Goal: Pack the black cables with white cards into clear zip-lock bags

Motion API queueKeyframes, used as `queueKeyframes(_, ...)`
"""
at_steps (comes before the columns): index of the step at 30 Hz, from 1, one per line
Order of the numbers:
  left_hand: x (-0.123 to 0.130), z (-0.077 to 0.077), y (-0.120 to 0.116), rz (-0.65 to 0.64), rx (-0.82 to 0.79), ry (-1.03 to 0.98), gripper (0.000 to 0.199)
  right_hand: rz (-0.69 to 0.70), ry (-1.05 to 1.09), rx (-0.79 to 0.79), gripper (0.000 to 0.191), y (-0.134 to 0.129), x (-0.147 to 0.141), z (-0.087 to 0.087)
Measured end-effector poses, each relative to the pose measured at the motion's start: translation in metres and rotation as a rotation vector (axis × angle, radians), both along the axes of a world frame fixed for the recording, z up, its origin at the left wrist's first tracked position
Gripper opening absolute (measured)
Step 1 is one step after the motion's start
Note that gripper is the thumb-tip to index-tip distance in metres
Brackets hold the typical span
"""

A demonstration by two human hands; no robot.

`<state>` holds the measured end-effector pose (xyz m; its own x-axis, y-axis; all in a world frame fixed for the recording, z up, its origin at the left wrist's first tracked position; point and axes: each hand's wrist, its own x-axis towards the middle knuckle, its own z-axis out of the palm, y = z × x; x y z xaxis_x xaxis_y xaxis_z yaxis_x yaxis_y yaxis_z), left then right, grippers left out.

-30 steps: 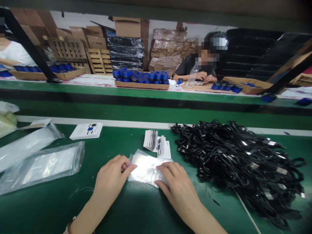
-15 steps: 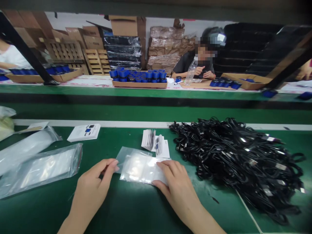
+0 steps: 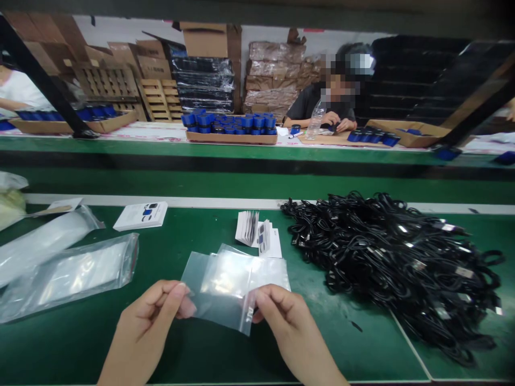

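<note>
One clear zip bag [image 3: 219,311] is stretched between my two hands above the green table [image 3: 209,359]. My left hand [image 3: 155,316] pinches its left edge. The fingers of my right hand [image 3: 281,321] are closed on its right end, by the zip strip. Behind it lie more clear bags [image 3: 233,273] in a loose stack. Small folded leaflets [image 3: 247,228] stand just beyond the stack, some leaning over on their side.
A large heap of black cables [image 3: 386,262] covers the right side. At left are bulky plastic bags [image 3: 80,273] and a leaflet pile [image 3: 140,215]. Beyond, a shelf holds a carton of blue items [image 3: 229,128]; a person in dark clothing [image 3: 306,104] works there.
The single bag has come off the stack toward me and is now held at both ends. My right hand has left the stack and closed on the bag's zip end; my left hand has moved nearer me.
</note>
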<state>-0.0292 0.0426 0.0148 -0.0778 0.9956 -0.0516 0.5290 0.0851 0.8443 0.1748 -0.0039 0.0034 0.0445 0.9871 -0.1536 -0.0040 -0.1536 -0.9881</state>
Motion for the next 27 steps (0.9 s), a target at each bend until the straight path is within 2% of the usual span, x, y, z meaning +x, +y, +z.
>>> queueKeyframes(3, -0.011, -0.009, 0.0, -0.06, 0.01, 0.031, 0.035, 0.038, 0.139, -0.073, 0.041, -0.001, -0.003, -0.006)
queueKeyframes(6, -0.02, -0.016, -0.001, -0.098, 0.02, 0.057, 0.037, 0.065, 0.122, -0.1, 0.039, 0.0, -0.006, -0.009)
queueKeyframes(11, -0.026, -0.02, -0.006, -0.086, 0.008, 0.05, 0.037, 0.07, 0.164, -0.143, 0.04, -0.001, -0.011, -0.011)
queueKeyframes(18, -0.033, -0.032, -0.011, -0.107, -0.051, 0.047, 0.037, 0.092, 0.011, -0.086, 0.029, -0.003, -0.017, -0.013)
queueKeyframes(20, -0.034, -0.036, -0.014, -0.026, 0.039, 0.105, 0.036, 0.09, -0.045, -0.078, 0.026, -0.003, -0.017, -0.014)
queueKeyframes(22, -0.032, -0.037, -0.018, 0.066, 0.176, 0.208, 0.044, 0.095, -0.098, -0.065, 0.025, -0.004, -0.019, -0.015)
queueKeyframes(23, -0.03, -0.036, -0.02, 0.06, 0.228, 0.254, 0.045, 0.1, -0.122, -0.058, 0.025, -0.004, -0.02, -0.015)
queueKeyframes(25, -0.021, -0.032, -0.024, -0.078, 0.228, 0.282, 0.034, 0.12, -0.186, -0.039, 0.025, -0.006, -0.023, -0.017)
queueKeyframes(27, -0.01, -0.026, -0.028, -0.256, 0.162, 0.214, 0.022, 0.133, -0.262, -0.021, 0.023, -0.007, -0.027, -0.019)
